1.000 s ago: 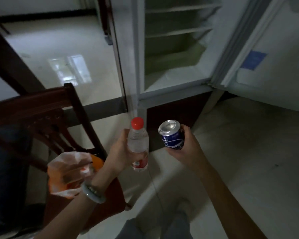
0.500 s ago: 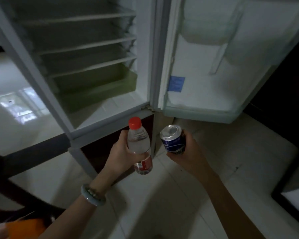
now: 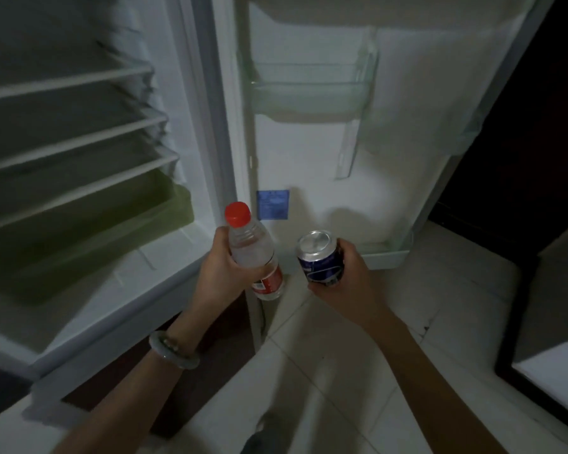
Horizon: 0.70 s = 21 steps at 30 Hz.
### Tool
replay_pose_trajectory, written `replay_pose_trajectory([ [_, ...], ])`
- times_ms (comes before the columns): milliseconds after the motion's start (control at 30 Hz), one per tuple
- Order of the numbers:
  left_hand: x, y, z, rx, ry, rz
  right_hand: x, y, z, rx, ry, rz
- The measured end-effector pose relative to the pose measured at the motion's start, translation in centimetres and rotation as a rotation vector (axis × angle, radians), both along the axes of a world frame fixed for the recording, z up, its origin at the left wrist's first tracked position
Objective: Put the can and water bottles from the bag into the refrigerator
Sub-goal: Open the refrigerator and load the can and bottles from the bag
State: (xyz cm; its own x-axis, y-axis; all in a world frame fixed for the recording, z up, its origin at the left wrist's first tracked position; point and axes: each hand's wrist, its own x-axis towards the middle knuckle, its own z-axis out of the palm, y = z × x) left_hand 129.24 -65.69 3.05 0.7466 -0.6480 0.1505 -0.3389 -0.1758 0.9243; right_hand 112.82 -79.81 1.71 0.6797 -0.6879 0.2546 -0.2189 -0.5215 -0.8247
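My left hand [image 3: 222, 270] grips a clear water bottle [image 3: 253, 250] with a red cap and red label, held tilted in front of the refrigerator's lower edge. Beside it, my right hand [image 3: 345, 283] holds a blue can [image 3: 320, 257] with a silver top, upright. The refrigerator [image 3: 210, 142] stands open before me, its white shelves bare and a green drawer [image 3: 89, 237] at the bottom left. The open door [image 3: 391, 152] faces me behind the can, with a door shelf [image 3: 309, 96] high up. The bag is out of view.
Pale floor tiles [image 3: 341, 371] lie under my arms. A dark cabinet with a white top [image 3: 551, 365] stands at the right edge. A blue sticker [image 3: 273, 204] sits on the door's inner face. A dark gap runs right of the door.
The view has swung right and closer to the refrigerator; the chair and orange bag have left the frame. Both hands keep their hold on the bottle and the can.
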Motion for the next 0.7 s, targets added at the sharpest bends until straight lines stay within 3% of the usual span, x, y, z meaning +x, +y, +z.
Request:
replay_pose_trajectory([
  [433, 6.1, -12.2, -1.6, 0.064, -0.042, -0.045, 4.1, -8.2, -1.0, 0.008, 0.011, -0.137],
  [700, 5.9, -14.8, -5.4, 0.235, 0.022, 0.083, 4.5, -11.2, -0.9, -0.024, 0.068, -0.05],
])
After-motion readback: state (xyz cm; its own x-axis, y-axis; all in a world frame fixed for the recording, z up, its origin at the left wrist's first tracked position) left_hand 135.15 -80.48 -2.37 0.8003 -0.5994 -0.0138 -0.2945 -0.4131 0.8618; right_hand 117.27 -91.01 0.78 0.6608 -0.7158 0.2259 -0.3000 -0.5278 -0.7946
